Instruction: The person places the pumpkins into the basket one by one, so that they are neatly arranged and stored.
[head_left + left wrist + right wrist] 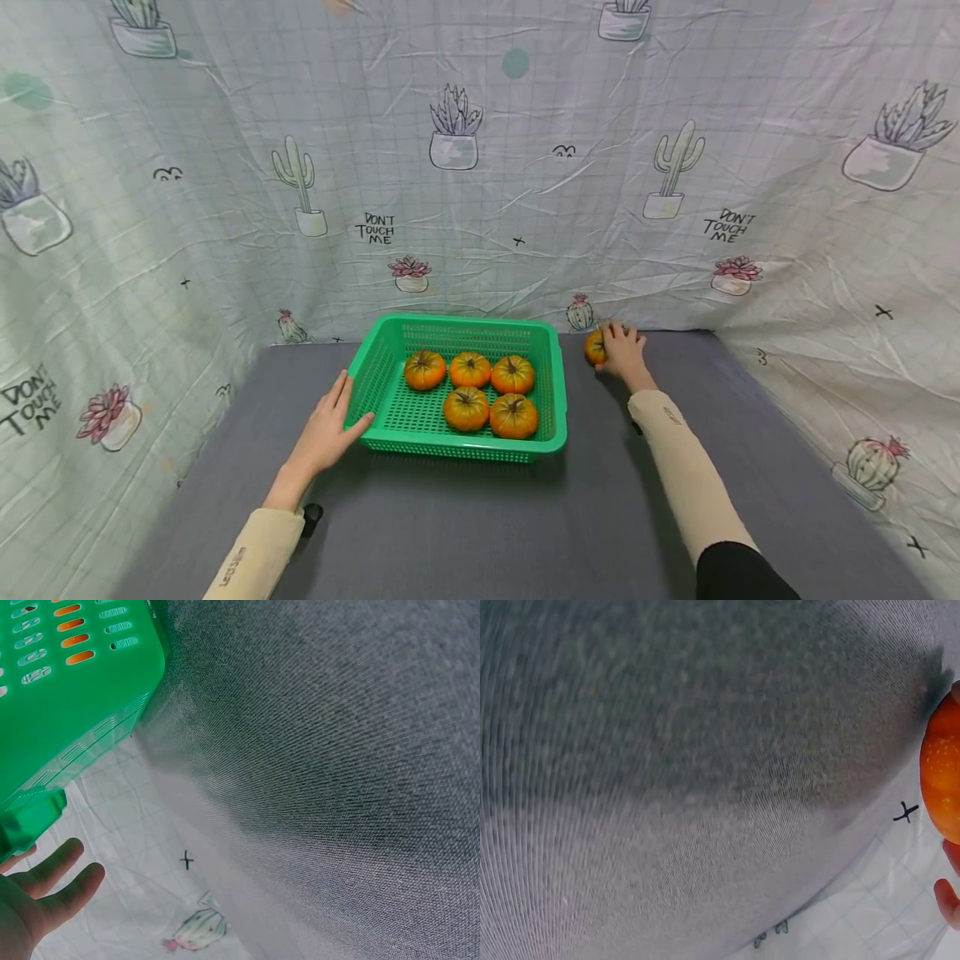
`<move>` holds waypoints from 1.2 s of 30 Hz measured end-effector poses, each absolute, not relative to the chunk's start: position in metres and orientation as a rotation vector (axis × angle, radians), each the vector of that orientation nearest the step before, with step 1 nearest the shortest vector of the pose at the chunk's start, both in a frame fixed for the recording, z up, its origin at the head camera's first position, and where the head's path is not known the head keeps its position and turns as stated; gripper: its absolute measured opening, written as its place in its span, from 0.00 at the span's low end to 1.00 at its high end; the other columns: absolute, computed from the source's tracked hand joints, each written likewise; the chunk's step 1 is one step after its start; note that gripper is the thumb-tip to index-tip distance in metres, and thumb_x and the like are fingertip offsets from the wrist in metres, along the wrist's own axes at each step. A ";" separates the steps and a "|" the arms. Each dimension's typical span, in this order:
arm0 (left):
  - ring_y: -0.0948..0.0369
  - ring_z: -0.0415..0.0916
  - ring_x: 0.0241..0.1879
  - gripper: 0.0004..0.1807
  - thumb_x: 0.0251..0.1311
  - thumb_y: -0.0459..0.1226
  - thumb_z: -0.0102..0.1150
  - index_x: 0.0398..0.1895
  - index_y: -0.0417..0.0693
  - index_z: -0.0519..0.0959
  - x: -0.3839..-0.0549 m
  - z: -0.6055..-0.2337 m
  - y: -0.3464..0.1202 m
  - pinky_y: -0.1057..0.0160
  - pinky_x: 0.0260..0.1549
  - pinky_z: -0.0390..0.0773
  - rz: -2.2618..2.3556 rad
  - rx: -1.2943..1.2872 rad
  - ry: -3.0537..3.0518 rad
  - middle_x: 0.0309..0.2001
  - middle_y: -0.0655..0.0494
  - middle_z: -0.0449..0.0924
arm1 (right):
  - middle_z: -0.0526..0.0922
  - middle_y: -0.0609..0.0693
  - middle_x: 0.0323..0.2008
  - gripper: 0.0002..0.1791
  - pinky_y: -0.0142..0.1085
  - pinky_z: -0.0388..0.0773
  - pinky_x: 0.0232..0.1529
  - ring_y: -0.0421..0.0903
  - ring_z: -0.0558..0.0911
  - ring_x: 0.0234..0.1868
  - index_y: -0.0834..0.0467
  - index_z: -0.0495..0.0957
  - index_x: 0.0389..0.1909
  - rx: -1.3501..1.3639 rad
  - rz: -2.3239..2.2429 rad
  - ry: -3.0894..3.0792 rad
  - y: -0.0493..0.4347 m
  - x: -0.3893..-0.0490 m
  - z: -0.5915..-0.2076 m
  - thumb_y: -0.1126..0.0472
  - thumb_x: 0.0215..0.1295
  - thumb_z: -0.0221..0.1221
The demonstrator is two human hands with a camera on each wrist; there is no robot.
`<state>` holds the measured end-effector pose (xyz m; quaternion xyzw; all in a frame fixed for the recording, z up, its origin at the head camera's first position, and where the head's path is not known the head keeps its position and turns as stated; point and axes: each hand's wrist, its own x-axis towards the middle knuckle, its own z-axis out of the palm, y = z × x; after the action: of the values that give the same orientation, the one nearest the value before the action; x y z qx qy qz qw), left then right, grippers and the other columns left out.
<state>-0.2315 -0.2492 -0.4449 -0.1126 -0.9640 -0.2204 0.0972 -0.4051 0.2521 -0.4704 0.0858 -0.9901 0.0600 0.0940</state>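
A green plastic basket [465, 445] with slotted walls holds several small orange pumpkins [467, 408] with dark stems. My left hand [324, 429] rests at the basket's left rim, its fingers extended and the thumb over the front-left corner. In the left wrist view, those fingers [64, 896] lie beside the green rim. To the right of the basket, near the back of the table, my right hand [624, 354] grips another small pumpkin [596, 347]. At the edge of the right wrist view this pumpkin [941, 772] shows glossy orange, with fingertips above and below it.
A dark grey cloth covers the table [480, 525]. Behind and at both sides hangs a pale sheet [510, 200] printed with cacti and potted plants, meeting the table just behind the basket and the right hand.
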 end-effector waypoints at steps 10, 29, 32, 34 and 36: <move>0.36 0.48 0.63 0.43 0.60 0.52 0.46 0.68 0.34 0.44 -0.232 -0.444 -0.249 0.36 0.56 0.55 -0.658 -0.328 -2.859 0.69 0.37 0.40 | 0.59 0.70 0.55 0.48 0.63 0.58 0.45 0.70 0.63 0.52 0.67 0.58 0.59 0.368 0.130 -2.903 0.253 -0.395 -0.462 0.51 0.39 0.69; 0.35 0.48 0.63 0.42 0.61 0.51 0.47 0.68 0.33 0.45 -0.232 -0.444 -0.250 0.35 0.55 0.54 -0.665 -0.334 -2.856 0.69 0.37 0.39 | 0.66 0.63 0.49 0.46 0.51 0.59 0.36 0.61 0.62 0.46 0.61 0.62 0.60 0.617 0.134 -2.755 0.248 -0.371 -0.450 0.44 0.41 0.67; 0.35 0.48 0.63 0.42 0.61 0.50 0.47 0.68 0.34 0.44 -0.232 -0.444 -0.250 0.35 0.56 0.54 -0.663 -0.336 -2.855 0.69 0.37 0.39 | 0.67 0.62 0.49 0.46 0.50 0.59 0.35 0.60 0.62 0.45 0.60 0.63 0.59 0.643 0.134 -2.731 0.248 -0.367 -0.450 0.43 0.40 0.68; 0.35 0.48 0.63 0.42 0.61 0.50 0.47 0.68 0.34 0.44 -0.232 -0.445 -0.250 0.35 0.56 0.54 -0.668 -0.338 -2.855 0.69 0.37 0.39 | 0.67 0.62 0.49 0.46 0.49 0.59 0.35 0.59 0.62 0.44 0.60 0.64 0.59 0.659 0.142 -2.711 0.248 -0.365 -0.449 0.43 0.39 0.68; 0.35 0.48 0.63 0.42 0.61 0.50 0.47 0.68 0.34 0.44 -0.232 -0.445 -0.250 0.35 0.56 0.54 -0.670 -0.337 -2.855 0.69 0.37 0.39 | 0.67 0.62 0.49 0.46 0.48 0.58 0.34 0.59 0.62 0.44 0.60 0.65 0.58 0.677 0.145 -2.688 0.248 -0.361 -0.449 0.43 0.38 0.69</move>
<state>-0.2323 -0.2504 -0.4451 -0.1136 -0.9628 -0.2260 0.0948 -0.3614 0.2477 -0.4485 0.2398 -0.9522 0.0513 0.1820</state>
